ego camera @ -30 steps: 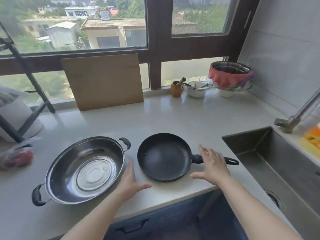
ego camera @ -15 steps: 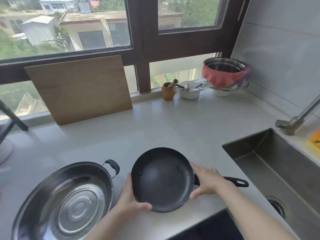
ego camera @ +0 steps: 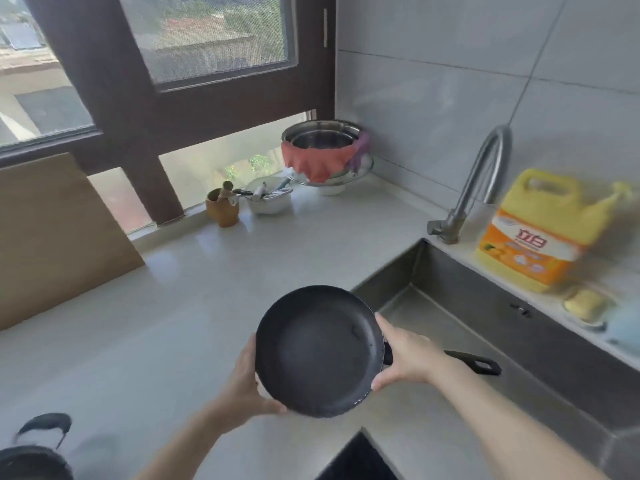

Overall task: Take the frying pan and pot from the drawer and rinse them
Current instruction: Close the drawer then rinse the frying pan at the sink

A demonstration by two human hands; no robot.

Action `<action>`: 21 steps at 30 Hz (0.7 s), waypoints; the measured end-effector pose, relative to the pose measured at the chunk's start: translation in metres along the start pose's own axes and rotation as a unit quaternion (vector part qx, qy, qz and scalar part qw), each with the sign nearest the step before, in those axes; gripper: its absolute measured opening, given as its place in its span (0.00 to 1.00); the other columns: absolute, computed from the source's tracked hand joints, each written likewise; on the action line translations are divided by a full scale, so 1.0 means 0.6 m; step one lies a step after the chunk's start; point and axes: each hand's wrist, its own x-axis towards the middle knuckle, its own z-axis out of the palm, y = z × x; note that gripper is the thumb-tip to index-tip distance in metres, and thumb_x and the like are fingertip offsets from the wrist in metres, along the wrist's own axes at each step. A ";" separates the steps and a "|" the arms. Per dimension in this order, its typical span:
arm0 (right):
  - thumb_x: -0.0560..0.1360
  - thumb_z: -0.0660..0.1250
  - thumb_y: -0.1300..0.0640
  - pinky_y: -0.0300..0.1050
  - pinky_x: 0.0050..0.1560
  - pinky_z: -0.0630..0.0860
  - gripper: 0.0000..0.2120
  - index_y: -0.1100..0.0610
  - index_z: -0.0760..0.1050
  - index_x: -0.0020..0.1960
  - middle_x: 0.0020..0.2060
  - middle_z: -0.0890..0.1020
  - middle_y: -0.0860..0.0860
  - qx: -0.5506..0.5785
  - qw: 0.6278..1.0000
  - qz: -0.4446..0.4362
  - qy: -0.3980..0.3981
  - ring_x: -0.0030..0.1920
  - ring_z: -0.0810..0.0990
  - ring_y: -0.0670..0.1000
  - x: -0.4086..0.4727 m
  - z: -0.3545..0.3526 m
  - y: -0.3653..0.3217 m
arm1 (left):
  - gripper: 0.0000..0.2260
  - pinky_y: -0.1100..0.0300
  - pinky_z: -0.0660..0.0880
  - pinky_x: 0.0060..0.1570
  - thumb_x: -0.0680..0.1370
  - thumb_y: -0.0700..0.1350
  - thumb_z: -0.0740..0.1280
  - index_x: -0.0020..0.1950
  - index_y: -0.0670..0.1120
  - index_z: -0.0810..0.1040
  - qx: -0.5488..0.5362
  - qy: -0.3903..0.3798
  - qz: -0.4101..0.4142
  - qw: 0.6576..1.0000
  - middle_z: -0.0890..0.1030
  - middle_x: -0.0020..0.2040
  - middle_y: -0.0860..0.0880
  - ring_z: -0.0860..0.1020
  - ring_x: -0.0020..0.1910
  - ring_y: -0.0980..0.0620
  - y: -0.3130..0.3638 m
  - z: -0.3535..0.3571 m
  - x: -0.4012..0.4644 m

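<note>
The black frying pan (ego camera: 317, 351) is lifted off the counter and tilted toward me, close to the sink's left edge. My left hand (ego camera: 244, 389) grips its lower left rim. My right hand (ego camera: 407, 358) holds the right rim where the black handle (ego camera: 476, 364) starts; the handle sticks out over the steel sink (ego camera: 460, 327). The steel pot (ego camera: 31, 459) with its black side handle is only a sliver at the bottom left corner on the counter.
A curved tap (ego camera: 478, 181) stands behind the sink, with a yellow detergent jug (ego camera: 540, 233) and a sponge (ego camera: 585, 303) on the ledge. Stacked steel bowls with a red cloth (ego camera: 322, 154), a white bowl (ego camera: 270, 199) and a brown cup (ego camera: 221, 209) sit by the window. A wooden board (ego camera: 52, 237) leans at left.
Both hands closed on the frying pan's rim and lifted it off the counter, carrying it right toward the sink. My view has swung right, so the pot slid almost out of frame.
</note>
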 end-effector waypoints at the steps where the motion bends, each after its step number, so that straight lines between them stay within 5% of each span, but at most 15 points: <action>1: 0.51 0.75 0.30 0.48 0.58 0.72 0.66 0.41 0.40 0.77 0.70 0.72 0.45 0.009 1.000 0.015 0.014 0.67 0.73 0.51 -0.009 -0.023 0.030 | 0.59 0.59 0.72 0.55 0.58 0.46 0.82 0.77 0.64 0.48 0.001 -0.018 0.014 1.000 0.60 0.70 0.62 0.63 0.68 0.57 0.029 0.014 0.038; 5: 0.53 0.74 0.29 0.51 0.63 0.72 0.68 0.44 0.36 0.78 0.75 0.64 0.45 0.037 0.992 0.097 0.067 0.71 0.69 0.52 -0.055 -0.095 0.156 | 0.59 0.58 0.67 0.63 0.57 0.48 0.82 0.75 0.68 0.45 -0.003 -0.110 0.077 0.991 0.57 0.69 0.70 0.59 0.68 0.70 0.152 0.090 0.182; 9: 0.51 0.75 0.30 0.48 0.54 0.77 0.69 0.43 0.34 0.78 0.72 0.68 0.43 0.075 0.977 0.182 0.087 0.63 0.76 0.49 -0.088 -0.116 0.271 | 0.61 0.59 0.69 0.64 0.55 0.50 0.83 0.77 0.63 0.46 0.022 -0.167 0.076 0.983 0.59 0.73 0.61 0.58 0.73 0.58 0.217 0.197 0.299; 12: 0.50 0.74 0.29 0.46 0.48 0.79 0.69 0.41 0.34 0.77 0.66 0.72 0.39 0.108 0.965 0.220 0.092 0.54 0.78 0.47 -0.094 -0.097 0.335 | 0.52 0.68 0.71 0.59 0.55 0.44 0.84 0.69 0.65 0.57 0.036 -0.218 0.087 0.972 0.66 0.66 0.61 0.66 0.67 0.61 0.232 0.269 0.356; 15: 0.49 0.74 0.29 0.45 0.49 0.77 0.70 0.42 0.35 0.78 0.68 0.71 0.39 0.131 0.954 0.255 0.085 0.58 0.76 0.47 -0.089 -0.061 0.377 | 0.53 0.59 0.74 0.63 0.52 0.47 0.84 0.70 0.58 0.58 0.074 -0.242 0.075 0.965 0.68 0.65 0.58 0.69 0.66 0.56 0.220 0.319 0.389; 18: 0.51 0.75 0.31 0.43 0.47 0.74 0.67 0.41 0.38 0.77 0.64 0.75 0.38 0.165 0.947 0.263 0.079 0.58 0.76 0.46 -0.073 -0.020 0.412 | 0.61 0.51 0.72 0.68 0.50 0.52 0.84 0.76 0.56 0.53 0.105 -0.258 0.050 0.959 0.65 0.70 0.59 0.68 0.70 0.53 0.185 0.365 0.413; 21: 0.51 0.75 0.32 0.44 0.48 0.76 0.64 0.39 0.38 0.76 0.54 0.78 0.37 0.182 0.943 0.272 0.064 0.52 0.78 0.46 -0.050 0.018 0.438 | 0.66 0.65 0.55 0.71 0.58 0.47 0.84 0.79 0.51 0.37 0.114 -0.271 0.015 0.956 0.49 0.70 0.63 0.53 0.71 0.62 0.163 0.398 0.425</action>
